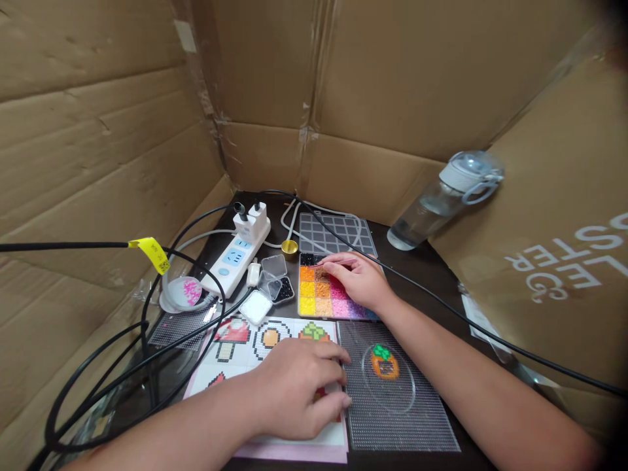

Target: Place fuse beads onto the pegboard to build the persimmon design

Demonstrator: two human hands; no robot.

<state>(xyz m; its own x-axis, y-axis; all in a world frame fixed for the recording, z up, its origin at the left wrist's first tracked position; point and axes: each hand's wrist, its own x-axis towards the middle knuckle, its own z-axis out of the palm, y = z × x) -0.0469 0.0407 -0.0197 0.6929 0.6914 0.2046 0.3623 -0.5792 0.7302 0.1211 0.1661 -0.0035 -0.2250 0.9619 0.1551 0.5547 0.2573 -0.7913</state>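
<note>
My left hand [305,386] rests on the printed pattern sheet [289,450], fingers apart and empty, with its fingertips at the left edge of a clear pegboard [432,425]. On that board lies an orange bead shape [385,369] with a green top [382,352] and a gap in its middle. My right hand [360,278] pinches pink tweezers [346,262] above the sectioned bead box [307,289]. The tweezers' tips point toward the black and brown beads at the upper left of the box. Whether the tips hold a bead is too small to tell.
A power strip [230,261] with cables, small lidded boxes [256,306] and a dish of pink beads [190,292] stand at the left. A water bottle [436,199] leans at the back right. Cardboard walls [373,78] surround the table; a black cable [441,296] crosses over my right arm.
</note>
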